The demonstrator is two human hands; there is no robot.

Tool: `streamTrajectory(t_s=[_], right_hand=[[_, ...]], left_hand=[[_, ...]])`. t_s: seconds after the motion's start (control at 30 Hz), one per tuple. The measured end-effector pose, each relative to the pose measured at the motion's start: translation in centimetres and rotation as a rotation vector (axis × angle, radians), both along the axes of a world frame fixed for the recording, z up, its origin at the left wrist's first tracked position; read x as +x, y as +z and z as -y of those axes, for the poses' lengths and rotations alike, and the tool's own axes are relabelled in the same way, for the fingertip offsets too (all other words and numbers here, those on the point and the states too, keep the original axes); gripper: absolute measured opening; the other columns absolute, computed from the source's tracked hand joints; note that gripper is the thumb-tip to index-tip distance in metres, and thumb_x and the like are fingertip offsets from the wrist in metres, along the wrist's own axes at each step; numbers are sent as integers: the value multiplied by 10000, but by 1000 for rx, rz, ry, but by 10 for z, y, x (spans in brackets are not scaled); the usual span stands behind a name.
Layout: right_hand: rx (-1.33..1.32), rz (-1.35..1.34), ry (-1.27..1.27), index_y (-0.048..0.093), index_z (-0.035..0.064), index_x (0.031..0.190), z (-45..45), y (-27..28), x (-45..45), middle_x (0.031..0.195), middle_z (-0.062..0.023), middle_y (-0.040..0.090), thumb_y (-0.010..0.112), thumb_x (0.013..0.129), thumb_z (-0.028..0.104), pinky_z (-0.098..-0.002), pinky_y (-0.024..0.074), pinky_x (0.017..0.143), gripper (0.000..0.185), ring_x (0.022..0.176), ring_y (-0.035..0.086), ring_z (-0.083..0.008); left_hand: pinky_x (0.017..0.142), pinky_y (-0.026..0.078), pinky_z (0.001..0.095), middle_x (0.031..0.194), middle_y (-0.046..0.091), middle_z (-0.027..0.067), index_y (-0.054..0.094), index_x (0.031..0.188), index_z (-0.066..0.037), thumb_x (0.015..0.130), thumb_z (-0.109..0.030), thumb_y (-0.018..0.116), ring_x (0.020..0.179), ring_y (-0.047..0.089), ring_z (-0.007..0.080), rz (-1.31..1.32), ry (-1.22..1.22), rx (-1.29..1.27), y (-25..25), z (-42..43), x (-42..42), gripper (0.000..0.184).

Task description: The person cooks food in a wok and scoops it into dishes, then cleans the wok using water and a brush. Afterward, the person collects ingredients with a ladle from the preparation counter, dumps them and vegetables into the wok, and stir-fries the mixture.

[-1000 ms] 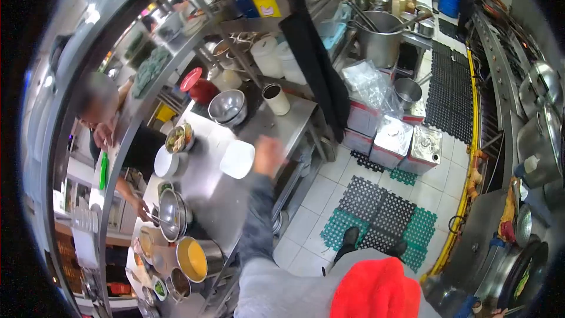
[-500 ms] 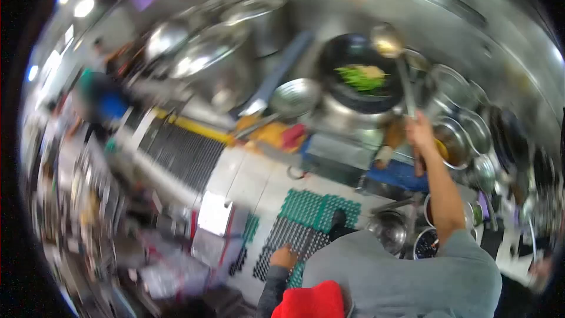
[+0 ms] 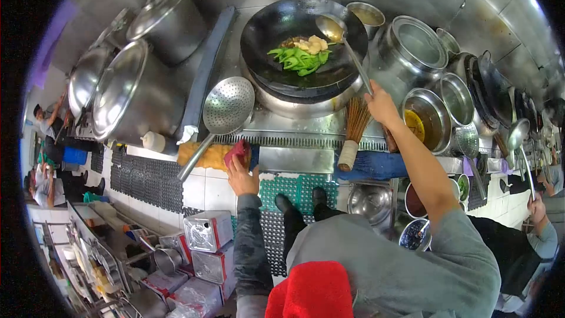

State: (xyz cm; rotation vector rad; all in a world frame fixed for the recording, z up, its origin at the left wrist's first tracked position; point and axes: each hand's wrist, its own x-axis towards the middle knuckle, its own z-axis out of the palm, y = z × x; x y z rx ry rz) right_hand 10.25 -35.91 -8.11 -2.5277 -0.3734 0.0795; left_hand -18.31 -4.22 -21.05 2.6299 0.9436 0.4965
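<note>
My right hand (image 3: pixel 381 103) is closed round the handle of a metal ladle (image 3: pixel 331 27), whose bowl is inside the black wok (image 3: pixel 265 35). Green vegetable pieces (image 3: pixel 301 60) and pale yellowish pieces (image 3: pixel 312 45) lie in the wok. At the stove's front edge, the fingers of my left hand (image 3: pixel 242 178) touch a red cloth (image 3: pixel 238 153) that lies over a yellow cloth (image 3: pixel 200 156); the grip is partly hidden. A perforated strainer (image 3: pixel 229 105) rests just above that hand. Near my right forearm is a bamboo brush (image 3: pixel 356 126).
Large lidded pots (image 3: pixel 138 97) stand at the left. Right of the wok are metal bowls and a pot of yellow liquid (image 3: pixel 414 125). Metal tins (image 3: pixel 209 231) stand on the floor. Another person's hand (image 3: pixel 537 207) holds a ladle at the far right.
The view has swung from the prep table to the stove. My left hand has come up from beside my body to the red cloth. The ladle's bowl has moved left into the wok.
</note>
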Motion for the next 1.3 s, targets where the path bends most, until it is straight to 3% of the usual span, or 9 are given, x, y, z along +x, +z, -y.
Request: streamTrajectory(t_s=[0.23,0.43,0.6,0.7,0.8,0.93,0.97,1.17,1.3], right_hand=[[23,-106,152,432,19,1315,-25,27,-3,1086,-292,588,534,867,182,-457,449,891,487,1003,560,-458],[8,-151,29,430,67,1326,-23,81,-76,985,-288,607,550,880,173,-455,474,792,474,938,579,-455],[131,-102,-104,422,58,1333,-34,66,-136,945,-281,614,567,876,165,-451,491,739,491,881,594,-459],[157,-15,-148,415,78,1348,-42,42,-161,942,-281,611,573,873,170,-457,495,726,509,856,599,-460],[67,-134,-217,416,98,1351,-54,55,-166,948,-267,620,584,862,167,-474,495,721,522,855,604,-446],[-76,-15,-146,425,120,1346,-49,81,-176,885,-244,632,599,844,160,-485,493,671,533,776,621,-414],[-95,37,-116,426,122,1345,-45,89,-181,861,-237,634,602,840,159,-485,493,654,536,749,623,-407],[-390,103,47,451,147,1303,-16,110,-178,706,-152,641,601,842,237,-461,496,547,493,633,638,-346],[-565,85,167,472,190,1283,-8,131,-152,652,-144,633,547,879,284,-476,491,506,422,577,629,-339]], left_hand=[[873,392,500,1068,567,184,510,1214,-55,696,-545,695,1008,507,386,-134,33,90,-2,-62,41,736],[814,458,462,1111,573,200,550,1099,-20,692,-330,750,961,569,360,-389,-159,-195,-2,-95,44,549],[750,520,322,1012,647,109,560,1125,-29,802,-100,671,884,634,191,225,-400,-1435,44,-97,41,349],[737,544,444,1083,608,146,455,1252,-47,880,-173,595,959,603,266,146,-312,-2242,72,-61,66,416],[585,493,348,815,596,63,545,1081,-88,874,-397,596,696,585,194,-54,-358,-2245,67,-32,115,376],[632,455,456,810,599,29,577,991,-123,877,-593,480,671,564,207,293,-79,-2301,69,-27,176,493],[636,445,518,797,598,27,582,974,-138,868,-597,495,681,562,230,190,-437,-2377,67,-42,186,479],[502,463,440,581,545,11,601,847,-118,906,-305,473,530,534,206,47,90,-2018,82,-16,268,233],[513,453,378,567,531,20,586,809,-55,842,-181,492,505,491,185,153,-13,-2127,82,-8,247,160]])
